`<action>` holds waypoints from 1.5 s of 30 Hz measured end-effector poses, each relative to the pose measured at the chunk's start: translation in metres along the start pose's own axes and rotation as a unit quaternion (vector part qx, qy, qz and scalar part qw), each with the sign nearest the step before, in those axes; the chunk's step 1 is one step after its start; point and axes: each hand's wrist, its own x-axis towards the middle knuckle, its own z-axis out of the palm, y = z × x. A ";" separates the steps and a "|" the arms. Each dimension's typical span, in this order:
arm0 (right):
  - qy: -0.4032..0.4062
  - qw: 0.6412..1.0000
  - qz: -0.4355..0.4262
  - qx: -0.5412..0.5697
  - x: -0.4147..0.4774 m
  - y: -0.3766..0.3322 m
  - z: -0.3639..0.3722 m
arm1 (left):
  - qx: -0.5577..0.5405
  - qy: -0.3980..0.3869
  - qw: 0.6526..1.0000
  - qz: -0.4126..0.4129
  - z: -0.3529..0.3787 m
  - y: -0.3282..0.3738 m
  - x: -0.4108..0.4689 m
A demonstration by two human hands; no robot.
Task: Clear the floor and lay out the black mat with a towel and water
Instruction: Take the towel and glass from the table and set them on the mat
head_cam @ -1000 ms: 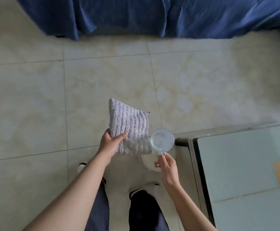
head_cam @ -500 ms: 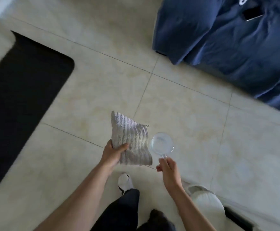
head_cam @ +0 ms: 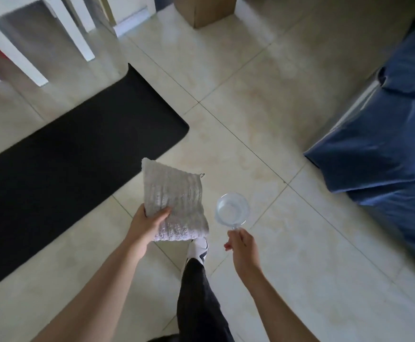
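Note:
The black mat [head_cam: 73, 164] lies unrolled on the tiled floor, running from the left edge toward the middle. My left hand [head_cam: 147, 224] grips a folded grey ribbed towel [head_cam: 176, 201] by its lower left corner, held flat above the floor just right of the mat's long edge. My right hand [head_cam: 242, 245] pinches the handle of a clear glass cup of water [head_cam: 232, 209], carried upright beside the towel. Both are held in the air in front of me.
A blue-covered sofa [head_cam: 386, 149] fills the right side. White furniture legs [head_cam: 75, 33] and something red stand at the top left beyond the mat. A cardboard box [head_cam: 204, 9] sits at the top centre. My shoe [head_cam: 199, 250] and dark trouser leg are below the towel.
The view has swung left: the glass table is gone, the sofa has shifted to the right, and the black mat now fills the left. Towel and cup stay in the same grips.

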 end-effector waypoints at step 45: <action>-0.209 0.938 -0.158 -0.230 0.709 -0.480 0.308 | -0.236 0.153 0.959 0.024 -0.094 0.359 0.689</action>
